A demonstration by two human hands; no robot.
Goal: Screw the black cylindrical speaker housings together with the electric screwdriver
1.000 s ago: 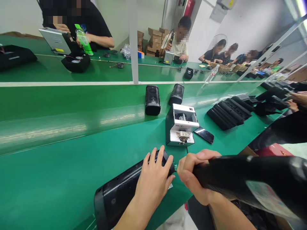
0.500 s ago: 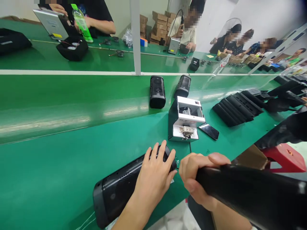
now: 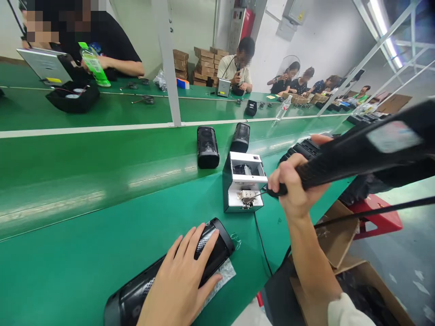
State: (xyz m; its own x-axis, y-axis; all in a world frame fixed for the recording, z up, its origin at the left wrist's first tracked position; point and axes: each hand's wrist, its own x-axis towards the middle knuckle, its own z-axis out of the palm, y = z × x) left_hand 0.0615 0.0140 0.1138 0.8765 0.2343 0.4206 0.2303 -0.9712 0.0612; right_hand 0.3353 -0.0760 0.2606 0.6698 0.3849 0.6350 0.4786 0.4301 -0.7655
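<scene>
A long black speaker point(image 3: 220, 240) lies slantwise on the green bench before me, its near side over a pale crumpled sheet point(image 3: 226, 271). My left hand point(image 3: 183, 271) rests across it, fingers spread on the casing and thumb along the near side. My right hand point(image 3: 294, 185) is wrapped around a black electric screwdriver point(image 3: 353, 156), tilted with its tip to the left. The thin bit reaches the metal block at the front of a small white-and-black screw feeder point(image 3: 234, 197); contact with a screw is too small to make out.
Two more black speakers point(image 3: 208, 147) stand behind the feeder. A cable point(image 3: 263, 244) runs from it to the bench edge. Black parts point(image 3: 302, 149) are stacked at right. Cardboard boxes point(image 3: 336, 226) and a red stool point(image 3: 377, 217) are below. Other people work across a white-framed divider point(image 3: 166, 63).
My right hand has swung the screwdriver from beside the speaker's end up and over to the screw feeder. My left hand has slid back slightly along the speaker. The view has shifted.
</scene>
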